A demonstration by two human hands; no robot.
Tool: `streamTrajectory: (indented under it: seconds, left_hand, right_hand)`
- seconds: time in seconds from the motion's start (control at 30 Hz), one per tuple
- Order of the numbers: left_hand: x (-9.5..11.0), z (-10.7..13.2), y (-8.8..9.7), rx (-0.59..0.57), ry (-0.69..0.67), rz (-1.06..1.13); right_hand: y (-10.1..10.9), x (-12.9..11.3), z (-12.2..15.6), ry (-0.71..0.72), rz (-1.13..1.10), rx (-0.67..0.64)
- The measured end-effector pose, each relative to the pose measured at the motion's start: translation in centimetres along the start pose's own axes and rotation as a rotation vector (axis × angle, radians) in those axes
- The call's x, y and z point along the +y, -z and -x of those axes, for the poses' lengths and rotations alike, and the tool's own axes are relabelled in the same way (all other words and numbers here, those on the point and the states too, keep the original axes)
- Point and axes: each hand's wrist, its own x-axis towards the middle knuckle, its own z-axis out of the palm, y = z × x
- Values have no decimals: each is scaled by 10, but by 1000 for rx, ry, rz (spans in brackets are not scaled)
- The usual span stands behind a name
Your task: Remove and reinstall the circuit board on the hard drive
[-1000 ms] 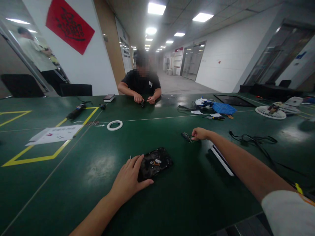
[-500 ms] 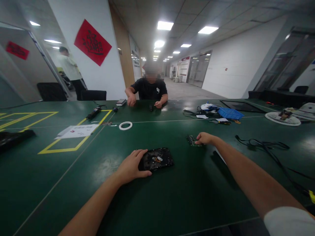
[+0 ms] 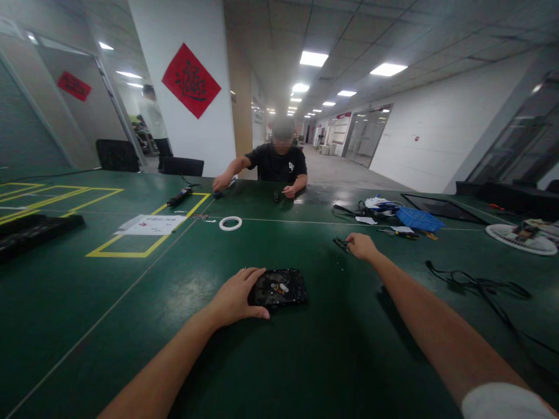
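Currently, one case (image 3: pixel 286 288) is clasped at left by the left hand (image 3: pixel 236 295), one board (image 3: pixel 339 244) pinched by the right hand (image 3: pixel 361 247).

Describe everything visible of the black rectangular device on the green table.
The black device is a thin, rectangular slab with rounded corners, its dark surface mottled and looking like plastic or metal. Small whitish and orange-brown bits show near its middle; whether fixed or loose, I cannot tell. It lies flat on the green table, long side roughly crosswise. The left-hand grip spans its left end, covering part of it, thumb along the near edge.
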Motion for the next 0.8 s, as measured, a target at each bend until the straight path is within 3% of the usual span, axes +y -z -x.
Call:
streamTrajectory:
  seconds: [0.13,0.3,0.43,0.5,0.67,0.8]
  left_hand:
    - [-1,2,1,18,19,17]
    - [-7,0,2,31,26,59]
    - [-12,-2,3,46,19,98]
    - [-12,-2,3,49,15,109]
    - [-11,-2,-2,74,23,119]
    - [-17,-4,-11,209,45,127]
  right_hand:
    - [-11,-15,10,145,118,65]
    - [-19,-15,42,252,206,97]
    - [-23,-14,67,267,241,128]
    - [-24,-21,76,217,236,203]
    - [-36,-68,94,132,153,403]
    - [-54,-111,111,172,-80,502]
